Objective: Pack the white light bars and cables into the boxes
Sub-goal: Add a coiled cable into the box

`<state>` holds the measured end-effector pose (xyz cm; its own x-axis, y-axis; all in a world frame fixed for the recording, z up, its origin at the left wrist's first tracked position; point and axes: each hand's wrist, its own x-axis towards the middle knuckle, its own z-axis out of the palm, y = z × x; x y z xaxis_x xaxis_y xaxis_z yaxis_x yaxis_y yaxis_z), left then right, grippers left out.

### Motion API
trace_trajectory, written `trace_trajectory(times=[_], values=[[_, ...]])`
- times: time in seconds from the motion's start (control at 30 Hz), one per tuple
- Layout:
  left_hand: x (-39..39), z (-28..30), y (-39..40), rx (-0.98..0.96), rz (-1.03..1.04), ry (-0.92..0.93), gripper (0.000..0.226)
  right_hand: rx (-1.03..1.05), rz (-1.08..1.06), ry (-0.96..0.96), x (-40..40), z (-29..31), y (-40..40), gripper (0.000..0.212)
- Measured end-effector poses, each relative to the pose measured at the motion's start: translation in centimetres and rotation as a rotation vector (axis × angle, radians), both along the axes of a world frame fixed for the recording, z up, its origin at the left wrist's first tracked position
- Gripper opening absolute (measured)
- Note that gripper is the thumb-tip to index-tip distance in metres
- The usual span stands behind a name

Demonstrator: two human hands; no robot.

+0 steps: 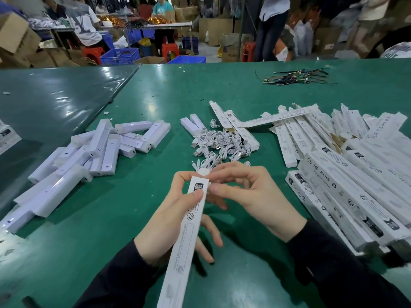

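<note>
On the green table, largest thing first:

Table: green table runs across the whole view, a seam splitting off a shinier section on the left.
Boxes: a big heap of long white printed boxes fills the right side, some stacked flat, others fanned out and overlapping behind them.
Light bars: a loose pile of white light bars lies on the left, crossing one another at many angles; two more bars sit apart, just beside the cables.
Cables: a tangle of small coiled white cables rests mid-table, between the bars and the boxes, touching a few boxes at its right edge.
Held box: one long white box slants up from the near edge to the middle, its far end raised just in front of the cable pile.
Left hand: left hand grips the held box near its far end, thumb pressed on the printed face, fingers curled round it.
Right hand: right hand is at the box's far end, fingers bent, fingertips at the small white end flap; whether it pinches the flap I cannot tell.
Wire scraps: a small bunch of dark wire scraps lies far off, well apart from everything else.
</note>
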<state>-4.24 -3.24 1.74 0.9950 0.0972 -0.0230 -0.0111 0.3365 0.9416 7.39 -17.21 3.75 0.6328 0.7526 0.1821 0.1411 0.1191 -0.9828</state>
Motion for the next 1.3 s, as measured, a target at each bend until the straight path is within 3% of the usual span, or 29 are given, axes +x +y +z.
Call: trace_trajectory(times=[0.07, 0.17, 0.3, 0.43, 0.63, 0.8, 0.87, 1.03, 1.3], values=[[-0.1, 0.4, -0.4, -0.032, -0.009, -0.007, 0.003, -0.01, -0.007, 0.054, 0.1, 0.1, 0.0, 0.017], [-0.1, 0.6, -1.0, -0.017, 0.006, 0.001, 0.006, 0.039, -0.074, 0.392, 0.4, 0.2, 0.3, 0.011], [0.0, 0.5, -1.4, -0.009, -0.038, 0.021, 0.005, -0.07, -0.09, 0.611, 0.3, 0.2, 0.5, 0.024], [0.0, 0.3, -1.5, -0.01, -0.071, 0.041, 0.001, -0.127, -0.036, 0.56, 0.0, 0.0, 0.5, 0.032], [0.0, 0.4, -1.7, 0.023, -0.047, 0.06, 0.008, -0.084, -0.002, 0.452, -0.2, 0.0, 0.3, 0.016], [0.0, 0.5, -1.9, 0.064, -0.038, 0.083, 0.049, -0.094, -0.023, 0.417, -0.3, 0.0, 0.3, 0.012], [-0.1, 0.5, -1.8, 0.073, -0.05, 0.082, 0.055, -0.106, -0.022, 0.399, -0.3, 0.1, 0.2, 0.013], [0.0, 0.4, -1.5, 0.087, -0.073, 0.078, 0.057, -0.106, -0.026, 0.407, -0.3, -0.2, 0.3, 0.013], [-0.2, 0.2, -1.0, 0.123, -0.027, 0.045, 0.038, -0.13, -0.014, 0.38, -0.1, -0.6, 0.4, 0.013]])
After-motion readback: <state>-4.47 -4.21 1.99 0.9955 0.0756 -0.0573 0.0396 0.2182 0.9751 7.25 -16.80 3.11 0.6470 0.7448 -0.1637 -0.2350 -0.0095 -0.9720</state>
